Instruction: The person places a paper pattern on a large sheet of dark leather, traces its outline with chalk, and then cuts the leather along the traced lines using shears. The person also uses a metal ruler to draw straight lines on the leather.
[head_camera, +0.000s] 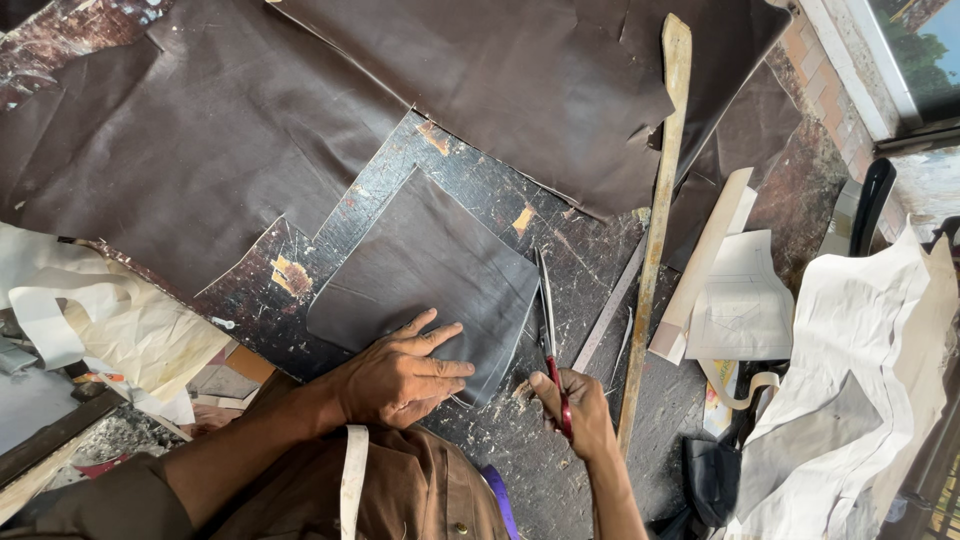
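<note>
A dark brown leather piece is kept flat on the scarred counter under the left hand, fingers spread and open, evidently so that it cannot slide. Red-handled scissors are held in the closed grip of the right hand, blades lying along the piece's right edge. A large leather sheet is spread across the far side, its cut edge just beyond the piece. A long wooden stick lies close on the right, crowding the scissors; pale paper patterns are stacked farther right.
</note>
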